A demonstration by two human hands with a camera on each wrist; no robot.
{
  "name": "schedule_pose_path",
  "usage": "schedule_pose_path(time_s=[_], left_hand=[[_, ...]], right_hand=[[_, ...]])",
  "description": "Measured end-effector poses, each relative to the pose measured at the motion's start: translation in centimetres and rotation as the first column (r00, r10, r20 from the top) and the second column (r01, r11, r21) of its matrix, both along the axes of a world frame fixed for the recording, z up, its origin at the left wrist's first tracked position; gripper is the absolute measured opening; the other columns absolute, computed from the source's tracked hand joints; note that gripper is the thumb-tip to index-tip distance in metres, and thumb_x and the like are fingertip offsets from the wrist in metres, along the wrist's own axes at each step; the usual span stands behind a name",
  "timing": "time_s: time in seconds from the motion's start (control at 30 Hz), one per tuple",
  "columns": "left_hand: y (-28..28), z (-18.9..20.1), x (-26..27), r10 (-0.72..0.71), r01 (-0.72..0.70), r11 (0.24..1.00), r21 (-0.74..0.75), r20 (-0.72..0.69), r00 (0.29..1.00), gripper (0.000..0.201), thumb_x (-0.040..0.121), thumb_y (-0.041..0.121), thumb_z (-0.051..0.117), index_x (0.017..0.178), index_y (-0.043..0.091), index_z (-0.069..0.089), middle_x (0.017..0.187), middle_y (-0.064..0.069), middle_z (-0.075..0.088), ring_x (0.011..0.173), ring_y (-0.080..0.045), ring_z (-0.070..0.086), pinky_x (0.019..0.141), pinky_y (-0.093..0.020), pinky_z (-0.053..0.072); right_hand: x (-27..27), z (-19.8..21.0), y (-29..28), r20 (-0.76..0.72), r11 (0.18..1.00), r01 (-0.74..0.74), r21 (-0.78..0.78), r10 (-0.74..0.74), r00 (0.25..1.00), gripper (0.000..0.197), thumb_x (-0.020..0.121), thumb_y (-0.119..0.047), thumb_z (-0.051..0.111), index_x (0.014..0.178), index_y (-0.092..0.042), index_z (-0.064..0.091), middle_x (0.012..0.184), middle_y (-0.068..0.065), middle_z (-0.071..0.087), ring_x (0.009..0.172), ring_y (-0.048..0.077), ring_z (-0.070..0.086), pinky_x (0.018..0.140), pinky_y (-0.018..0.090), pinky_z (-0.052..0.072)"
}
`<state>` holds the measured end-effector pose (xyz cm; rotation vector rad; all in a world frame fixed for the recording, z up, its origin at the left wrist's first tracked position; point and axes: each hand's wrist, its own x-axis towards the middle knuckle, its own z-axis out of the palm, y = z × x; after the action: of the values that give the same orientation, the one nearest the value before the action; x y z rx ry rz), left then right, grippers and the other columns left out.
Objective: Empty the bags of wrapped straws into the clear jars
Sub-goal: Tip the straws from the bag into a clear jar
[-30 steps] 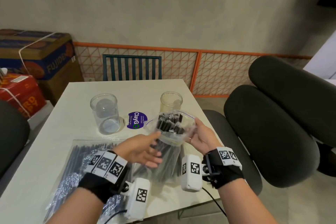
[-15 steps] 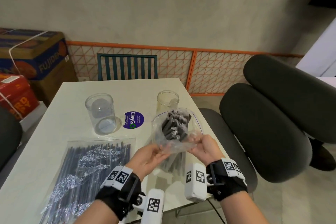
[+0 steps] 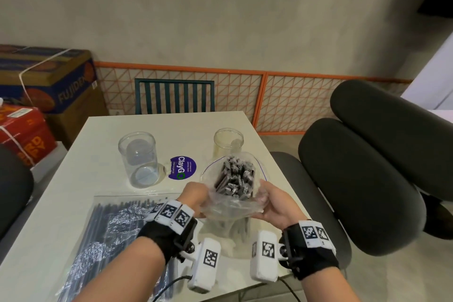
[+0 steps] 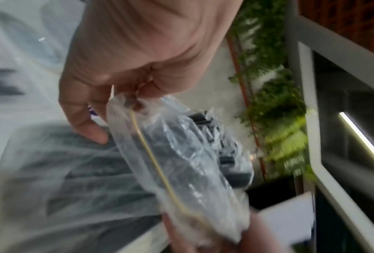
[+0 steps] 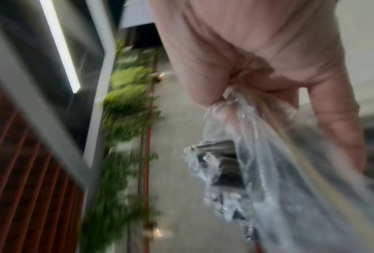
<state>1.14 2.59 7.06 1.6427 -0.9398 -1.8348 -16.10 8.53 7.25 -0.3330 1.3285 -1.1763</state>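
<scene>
The grip of the left hand (image 3: 195, 195) is pinching the near-left side of an open clear bag (image 3: 230, 206), thumb and curled fingers bunching the plastic, and the grip of the right hand (image 3: 275, 203) is pinching the opposite side in the same way. Between them the two hands are holding the bag upright above the near part of the pale bench (image 3: 103, 130), its mouth spread and facing up and away from the person. A bundle of dark wrapped straws (image 3: 235, 179) is standing in the bag, their crinkled wrapper ends poking up at the mouth. The left wrist view is showing the thumb and a finger (image 4: 84, 119) closing on the plastic (image 4: 181, 154), though the picture is blurred. The right wrist view is showing the right hand (image 5: 257, 59) gripping a gathered fold of the bag (image 5: 279, 171), also blurred.

Just beyond the bag, a narrow clear jar (image 3: 228, 142) is standing near the bench's right edge. A wider clear jar (image 3: 138, 158) is standing further left, and a round purple sticker (image 3: 182, 168) is lying on the bench between them. A second, flat bag of wrapped straws (image 3: 115, 228) is lying on the near-left part of the bench, partly under the left forearm. Dark padded chairs (image 3: 367, 167) are sitting to the right.
</scene>
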Motion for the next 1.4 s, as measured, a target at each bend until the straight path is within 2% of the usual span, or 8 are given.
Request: schedule_pose_path(time_s=[0.1, 0.17, 0.3, 0.67, 0.83, 1.1, 1.23, 1.4], left_hand=[[-0.5, -2.0, 0.5, 0.177, -0.084, 0.967, 0.242, -0.398, 0.9, 0.041, 0.086, -0.004, 0.033, 0.124, -0.009, 0.046, 0.126, -0.034, 0.05, 0.105, -0.05, 0.053, 0.083, -0.066, 0.046], [-0.4, -2.8, 0.3, 0.201, -0.061, 0.961, 0.27, -0.532, 0.823, 0.04, 0.084, 0.005, 0.043, 0.123, -0.004, 0.045, 0.122, -0.035, 0.05, 0.103, -0.051, 0.054, 0.082, -0.065, 0.046], [-0.6, -3.3, -0.3, 0.075, -0.028, 0.993, 0.114, -0.432, 0.899, 0.041, 0.09, 0.034, 0.057, 0.124, 0.021, 0.038, 0.125, -0.021, 0.05, 0.105, -0.043, 0.06, 0.08, -0.058, 0.053], [0.1, -3.5, -0.8, 0.232, -0.253, 0.966, 0.056, -0.616, 0.752, 0.042, 0.099, 0.035, 0.033, 0.113, 0.004, 0.057, 0.083, -0.016, 0.074, 0.084, -0.027, 0.07, 0.083, -0.043, 0.055], [0.0, -3.5, -0.5, 0.192, -0.261, 0.964, -0.058, -0.529, 0.826, 0.06, 0.082, 0.044, 0.063, 0.131, 0.016, 0.044, 0.127, -0.024, 0.056, 0.112, -0.032, 0.06, 0.1, -0.053, 0.043], [2.0, -2.5, -1.5, 0.115, -0.085, 0.993, 0.086, -0.472, 0.874, 0.031, 0.096, -0.002, 0.034, 0.124, -0.003, 0.048, 0.093, -0.025, 0.07, 0.08, -0.034, 0.071, 0.07, -0.044, 0.059], [1.7, -3.4, -1.7, 0.351, -0.252, 0.934, 0.253, -0.519, 0.78, 0.03, 0.098, 0.003, 0.032, 0.121, -0.004, 0.05, 0.07, -0.023, 0.069, 0.05, -0.03, 0.067, 0.059, -0.042, 0.058], [1.2, -4.0, -1.0, 0.356, -0.19, 0.92, 0.343, -0.526, 0.773, 0.049, 0.088, 0.028, 0.042, 0.13, 0.003, 0.041, 0.122, -0.03, 0.056, 0.099, -0.042, 0.061, 0.079, -0.055, 0.051]], right_hand=[[-0.1, 0.3, 0.5, 0.237, 0.996, 0.08, 0.046, -0.088, 0.968, 0.035, 0.092, -0.005, 0.036, 0.063, 0.003, 0.055, 0.043, 0.017, 0.057, 0.037, 0.023, 0.062, 0.038, 0.039, 0.054], [0.2, 0.0, 0.3, 0.238, 0.998, 0.054, 0.014, -0.056, 0.97, 0.034, 0.095, -0.024, 0.042, 0.106, 0.004, 0.058, 0.089, 0.027, 0.069, 0.074, 0.036, 0.071, 0.058, 0.049, 0.059], [-0.4, -1.0, -0.4, -0.344, 0.993, -0.086, -0.077, 0.054, 0.937, 0.052, 0.095, -0.035, 0.05, 0.141, -0.027, 0.026, 0.129, 0.007, 0.049, 0.089, 0.025, 0.062, 0.063, 0.04, 0.057], [-0.8, -1.0, -1.4, -0.085, 0.998, -0.045, 0.046, 0.048, 0.995, 0.026, 0.096, -0.005, 0.037, 0.089, 0.001, 0.061, 0.071, 0.017, 0.063, 0.068, 0.029, 0.059, 0.072, 0.041, 0.05], [-0.8, -0.7, -1.6, -0.057, 0.997, -0.059, -0.045, 0.056, 0.997, 0.012, 0.092, -0.01, 0.044, 0.083, -0.007, 0.052, 0.068, 0.01, 0.053, 0.056, 0.024, 0.06, 0.057, 0.035, 0.052], [-0.3, -0.9, -1.5, -0.55, 0.987, -0.023, -0.156, -0.068, 0.833, 0.019, 0.097, -0.015, 0.045, 0.089, -0.009, 0.061, 0.091, 0.009, 0.06, 0.085, 0.021, 0.056, 0.071, 0.033, 0.047], [-0.4, -2.1, -2.5, -0.207, 0.998, 0.054, -0.042, -0.061, 0.976, 0.032, 0.098, -0.008, 0.036, 0.126, 0.001, 0.049, 0.091, 0.012, 0.055, 0.089, 0.03, 0.057, 0.087, 0.047, 0.049], [-0.6, -2.8, -2.9, 0.095, 0.999, 0.052, 0.015, -0.054, 0.994, 0.044, 0.098, -0.019, 0.037, 0.134, 0.007, 0.037, 0.105, 0.024, 0.055, 0.119, 0.049, 0.05, 0.101, 0.059, 0.04]])
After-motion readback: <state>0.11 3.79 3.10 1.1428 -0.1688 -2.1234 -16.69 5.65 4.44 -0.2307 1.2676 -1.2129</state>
